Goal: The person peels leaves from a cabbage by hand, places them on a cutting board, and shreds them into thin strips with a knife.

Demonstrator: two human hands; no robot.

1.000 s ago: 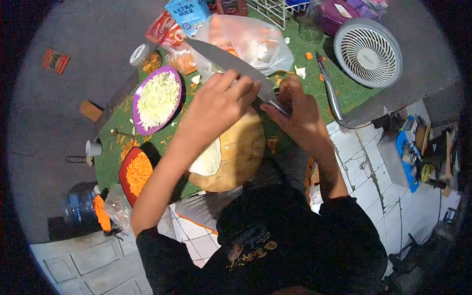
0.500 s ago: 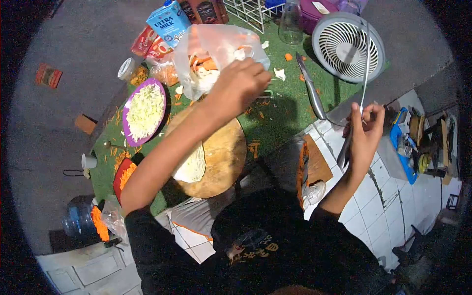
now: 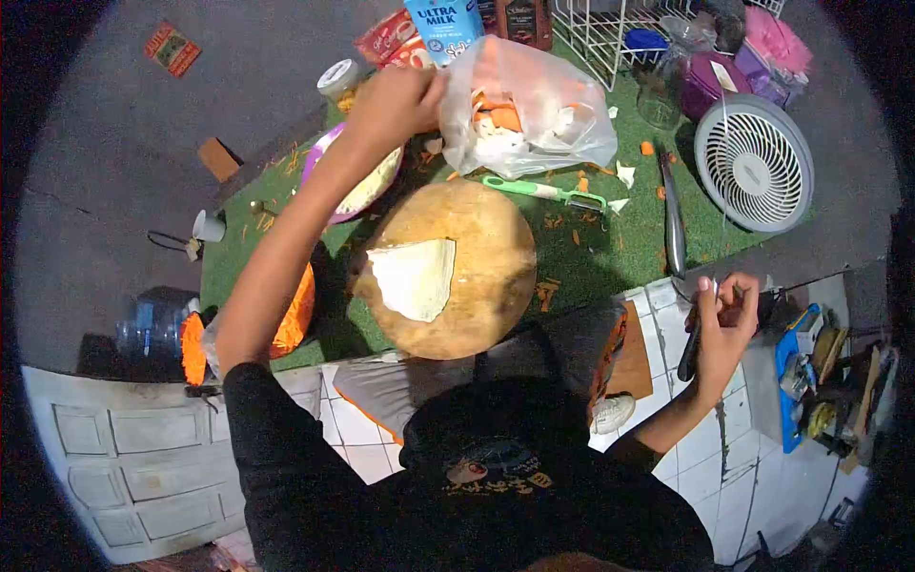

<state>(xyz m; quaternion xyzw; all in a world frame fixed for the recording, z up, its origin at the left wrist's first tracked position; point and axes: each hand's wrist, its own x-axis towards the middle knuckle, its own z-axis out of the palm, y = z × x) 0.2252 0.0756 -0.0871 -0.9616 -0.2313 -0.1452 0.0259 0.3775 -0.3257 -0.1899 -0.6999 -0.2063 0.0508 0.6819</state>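
Observation:
My left hand (image 3: 405,100) is closed, its curled fingers at the left edge of a clear plastic bag (image 3: 534,105) with carrot pieces and white scraps inside. My right hand (image 3: 729,315) grips a knife (image 3: 690,353) by its dark handle, the thin blade rising past the grey colander. On the round wooden cutting board (image 3: 496,276) lies a pale cabbage piece (image 3: 416,278). A purple plate (image 3: 313,172) of shredded cabbage is partly hidden by my left forearm. Just below the bag rests a green peeler (image 3: 543,191).
A second knife (image 3: 673,214) lies beside the grey colander (image 3: 805,181). Shredded carrot (image 3: 294,315) sits left of the board. A milk carton (image 3: 445,33), a jar (image 3: 338,78) and a white wire rack (image 3: 610,43) stand along the back.
My left hand has moved left from in front of the bag to its left edge, uncovering the peeler. My right hand still holds the knife upright. The camera view has shifted.

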